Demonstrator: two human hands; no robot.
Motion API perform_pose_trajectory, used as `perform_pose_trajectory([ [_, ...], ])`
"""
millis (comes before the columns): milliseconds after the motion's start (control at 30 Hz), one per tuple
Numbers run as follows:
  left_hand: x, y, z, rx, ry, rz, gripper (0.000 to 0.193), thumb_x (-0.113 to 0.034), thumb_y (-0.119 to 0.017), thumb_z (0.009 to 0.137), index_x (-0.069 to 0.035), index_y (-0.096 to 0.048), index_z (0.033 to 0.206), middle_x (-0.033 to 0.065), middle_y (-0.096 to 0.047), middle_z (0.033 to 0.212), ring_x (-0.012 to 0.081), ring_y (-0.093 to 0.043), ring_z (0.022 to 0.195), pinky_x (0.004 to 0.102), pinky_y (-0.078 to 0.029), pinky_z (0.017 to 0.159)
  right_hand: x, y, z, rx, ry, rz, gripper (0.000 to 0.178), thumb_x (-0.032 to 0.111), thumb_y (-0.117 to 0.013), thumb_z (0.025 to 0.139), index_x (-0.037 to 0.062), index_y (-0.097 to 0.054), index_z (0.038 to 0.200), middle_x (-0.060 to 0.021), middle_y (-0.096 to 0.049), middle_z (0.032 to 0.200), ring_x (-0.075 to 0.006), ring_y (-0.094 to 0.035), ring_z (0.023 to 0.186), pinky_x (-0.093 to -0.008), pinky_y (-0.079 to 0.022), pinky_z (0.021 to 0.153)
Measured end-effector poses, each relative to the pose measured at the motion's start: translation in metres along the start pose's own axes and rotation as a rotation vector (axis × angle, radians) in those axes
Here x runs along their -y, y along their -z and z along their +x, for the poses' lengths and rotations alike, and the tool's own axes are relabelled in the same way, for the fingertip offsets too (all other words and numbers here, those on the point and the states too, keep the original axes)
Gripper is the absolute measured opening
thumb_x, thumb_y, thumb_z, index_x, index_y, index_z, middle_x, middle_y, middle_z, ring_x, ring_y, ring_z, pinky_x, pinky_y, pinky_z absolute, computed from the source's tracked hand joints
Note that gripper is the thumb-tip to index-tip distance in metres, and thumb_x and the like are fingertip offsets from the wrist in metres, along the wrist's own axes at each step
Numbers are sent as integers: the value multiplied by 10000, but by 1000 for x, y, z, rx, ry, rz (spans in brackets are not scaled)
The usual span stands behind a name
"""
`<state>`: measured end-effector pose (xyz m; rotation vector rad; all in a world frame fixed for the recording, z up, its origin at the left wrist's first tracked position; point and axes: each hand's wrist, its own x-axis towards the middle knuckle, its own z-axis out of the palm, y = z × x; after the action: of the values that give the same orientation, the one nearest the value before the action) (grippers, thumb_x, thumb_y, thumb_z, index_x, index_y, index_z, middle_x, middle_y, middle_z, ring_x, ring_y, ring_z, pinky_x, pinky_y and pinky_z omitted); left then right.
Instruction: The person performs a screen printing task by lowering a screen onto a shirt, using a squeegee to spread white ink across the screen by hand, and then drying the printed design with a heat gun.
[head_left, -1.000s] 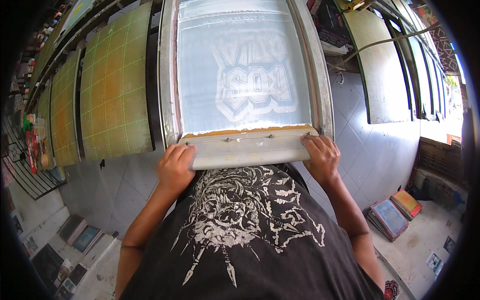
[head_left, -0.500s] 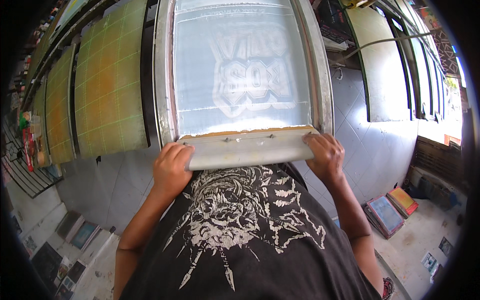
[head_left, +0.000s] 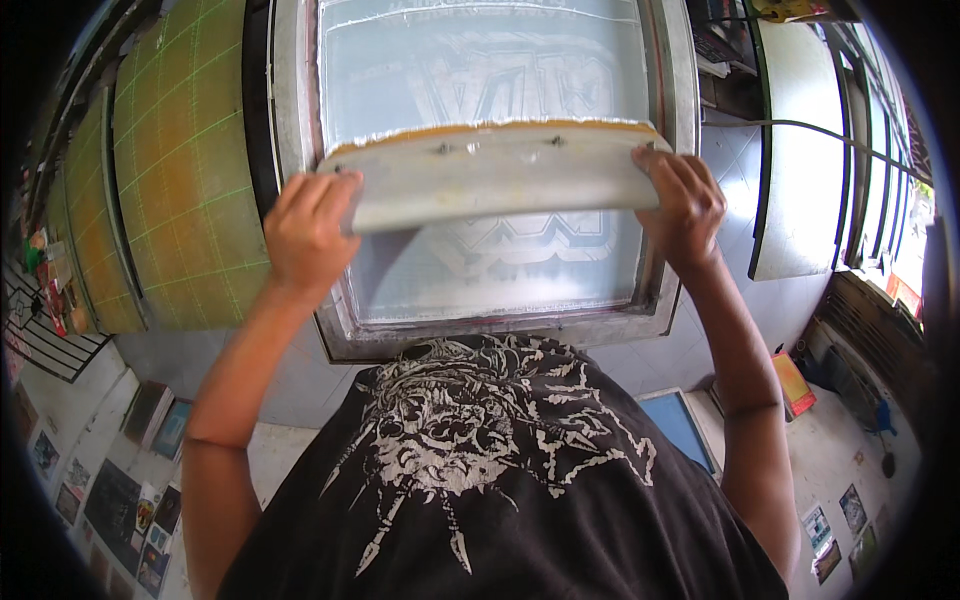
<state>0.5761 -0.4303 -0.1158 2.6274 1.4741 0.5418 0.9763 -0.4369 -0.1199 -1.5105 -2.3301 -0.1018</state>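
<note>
A wide, pale grey squeegee (head_left: 490, 185) lies crosswise over a screen-printing frame (head_left: 291, 90). My left hand (head_left: 310, 235) is closed around its left end, and my right hand (head_left: 685, 205) grips the right end. Along the squeegee's far side shows an orange-brown blade edge with a line of white ink. The pale mesh (head_left: 470, 285) bears outlined lettering, partly hidden beneath the squeegee. What lies under the mesh cannot be made out.
To the left stand yellowish boards (head_left: 185, 190) with green grid lines. A long pale board (head_left: 805, 150) is on the right, crossed by a dark cable (head_left: 790, 123). Lower right, a blue framed panel (head_left: 678, 428) rests near my arm. Pictures and stickers cover the surfaces below.
Both hands have pushed the squeegee away from my body, from the frame's near end to about the middle of the lettering. The near rim and lower mesh now show.
</note>
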Motion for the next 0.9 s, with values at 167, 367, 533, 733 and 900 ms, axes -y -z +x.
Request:
perform_pose_trajectory([
  [167,31,-13,48,-66,-42,46,447,29,-754,563,-89,-712,992,44,-690,930,250,-644,861,339,-554,742,-26,-22,43,-71,18,-42,384,22,-790,606,155,-703,955,3,-735,954,-200,-689,831,-333,-581,722],
  [367,61,-30,93,-103,-32,63,425,-1,-787,593,-99,-700,998,58,-691,965,271,-652,904,364,-554,784,-54,-44,91,-105,37,-62,363,29,-787,607,138,-688,938,0,-722,925,-219,-686,832,-350,-577,712],
  [533,99,-37,148,-52,10,130,388,-73,-817,652,-75,-714,1026,111,-714,1024,296,-672,964,385,-542,845,-87,-63,141,-100,30,-31,379,162,-796,655,131,-710,1023,-45,-731,1005,-289,-693,921,-397,-575,784],
  [733,124,6,228,153,117,-57,309,-199,-798,740,-47,-743,1003,176,-730,865,344,-698,804,397,-530,756,-106,-19,245,472,-98,-244,535,466,-784,747,14,-730,1027,-253,-708,1017,-405,-677,1000,-491,-542,871],
  [900,135,22,263,144,153,-53,367,-229,-823,709,-71,-755,1034,219,-721,900,383,-700,876,427,-546,796,-122,-20,267,136,-49,-186,525,451,-819,688,53,-741,1022,-201,-725,960,-399,-691,938,-477,-558,830],
])
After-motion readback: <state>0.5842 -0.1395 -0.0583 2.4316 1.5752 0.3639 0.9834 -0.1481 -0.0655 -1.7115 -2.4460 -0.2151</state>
